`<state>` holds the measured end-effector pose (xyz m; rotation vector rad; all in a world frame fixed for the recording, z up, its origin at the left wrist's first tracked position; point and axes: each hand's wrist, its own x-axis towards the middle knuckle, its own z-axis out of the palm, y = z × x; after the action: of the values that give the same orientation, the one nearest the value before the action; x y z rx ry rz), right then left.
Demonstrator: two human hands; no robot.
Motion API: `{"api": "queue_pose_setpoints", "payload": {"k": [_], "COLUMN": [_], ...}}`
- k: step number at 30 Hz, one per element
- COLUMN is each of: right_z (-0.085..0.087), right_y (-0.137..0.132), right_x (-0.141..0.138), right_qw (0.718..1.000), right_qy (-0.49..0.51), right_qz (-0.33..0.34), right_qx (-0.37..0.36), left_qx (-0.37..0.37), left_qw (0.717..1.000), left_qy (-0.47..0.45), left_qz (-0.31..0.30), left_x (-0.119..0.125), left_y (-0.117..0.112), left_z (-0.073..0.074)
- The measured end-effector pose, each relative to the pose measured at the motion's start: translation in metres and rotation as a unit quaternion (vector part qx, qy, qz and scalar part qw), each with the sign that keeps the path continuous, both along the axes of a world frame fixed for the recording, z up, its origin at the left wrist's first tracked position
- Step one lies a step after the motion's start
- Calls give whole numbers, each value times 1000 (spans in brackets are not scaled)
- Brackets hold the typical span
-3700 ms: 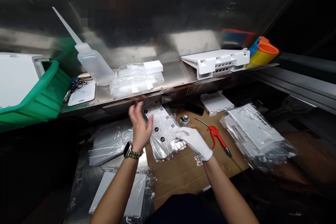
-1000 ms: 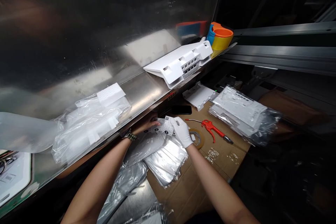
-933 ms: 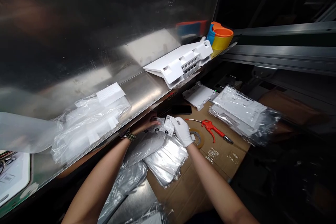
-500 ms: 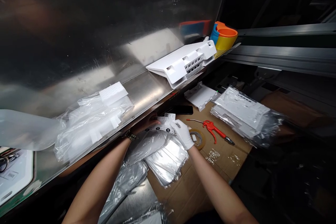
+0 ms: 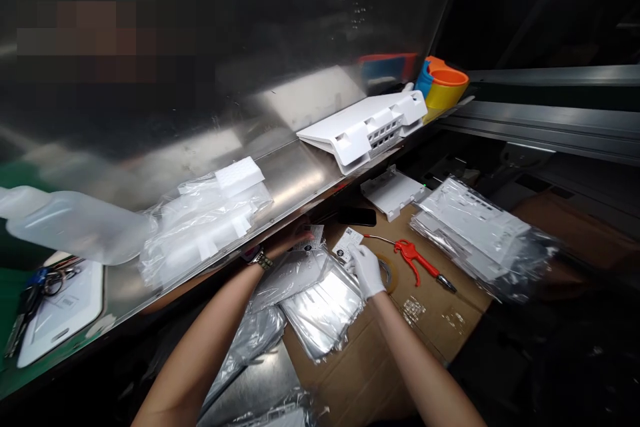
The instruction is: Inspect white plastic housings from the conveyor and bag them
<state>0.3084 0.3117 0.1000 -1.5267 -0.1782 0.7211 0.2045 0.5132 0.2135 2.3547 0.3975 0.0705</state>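
Note:
My right hand point(image 5: 367, 269), in a white glove, pinches a small white sticker label point(image 5: 347, 245) with a black dot and a code. My bare left hand point(image 5: 289, 241), with a watch and bead bracelet at the wrist, reaches under the metal shelf edge and holds the label sheet point(image 5: 311, 238), partly hidden in shadow. Both hands hover above a stack of clear bagged parts point(image 5: 320, 300) lying on brown cardboard point(image 5: 360, 353).
A roll of tape point(image 5: 387, 271), a red air blow gun point(image 5: 413, 258) and a black phone point(image 5: 356, 216) lie on the cardboard. More bagged parts point(image 5: 475, 230) sit at right. The steel shelf point(image 5: 295, 180) carries a white plastic part point(image 5: 367, 128), bagged pieces point(image 5: 207, 223), a squeeze bottle point(image 5: 75, 233) and coloured cups point(image 5: 445, 87).
My right hand has pulled a small label away from the sheet and moved right, apart from my left hand. The view has shifted a little to the left.

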Motion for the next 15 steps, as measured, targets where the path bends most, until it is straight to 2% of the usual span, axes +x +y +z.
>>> {"api": "queue_pose_setpoints", "payload": {"k": [3,5,7,10,12,13,15], "right_z": [18,38,59,79,84,85,90], "right_y": [-18,-29,-36,-42,-46,-48,-56], "right_x": [4,6,3,-16,-34,-41,-52], "right_qw": [1000,998,996,988,972,964,950], "right_qy": [-30,-56,-68,-83,-94,-109,-185], "right_qz": [-1,10,31,121,206,237,249], "right_qx": [1,20,41,54,57,52,33], "left_qx": [18,36,37,-90,-161,-170,-143], "left_qw": [999,998,994,976,963,961,961], "left_qy": [-28,-49,-82,-92,-58,-41,-24], "left_qz": [9,22,70,177,206,213,235], "left_x": [-18,-36,-53,-73,-86,-93,-109], "left_y": [-25,-51,-82,-128,-153,-162,-173], "left_z": [8,15,20,14,6,3,1]}}
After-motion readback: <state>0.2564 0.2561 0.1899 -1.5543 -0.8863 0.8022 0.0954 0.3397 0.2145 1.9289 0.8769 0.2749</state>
